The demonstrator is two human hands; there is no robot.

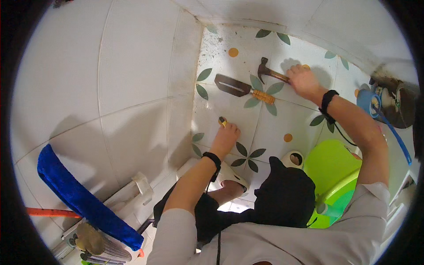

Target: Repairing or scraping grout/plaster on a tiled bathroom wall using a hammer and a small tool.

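A: What do I have on the head feed? Go left to right.

B: Far left, I see a blue fuzzy cleaning head point(84, 194) slanting in front of the tiled wall point(137, 57). Then the left hand point(226, 135), low over the floor point(229, 110).

A: Left fingers?

B: Curled around a small yellow-and-black tool point(223, 122), dark tip poking out past them. Can't tell its kind from here.

A: Next?

B: Slotted metal turner point(244, 89), flat on the tiles, wooden handle toward the right. Untouched, between the hands. Just beyond it, the claw hammer point(266, 72), head pointing left.

A: Right side?

B: Right hand point(303, 81) grasps the end of the hammer handle, fingers wrapped on it. I can't tell if the hammer touches the floor. Nearer the body, a lime-green basin point(324, 161); far right, a blue long-handled brush point(399, 141).
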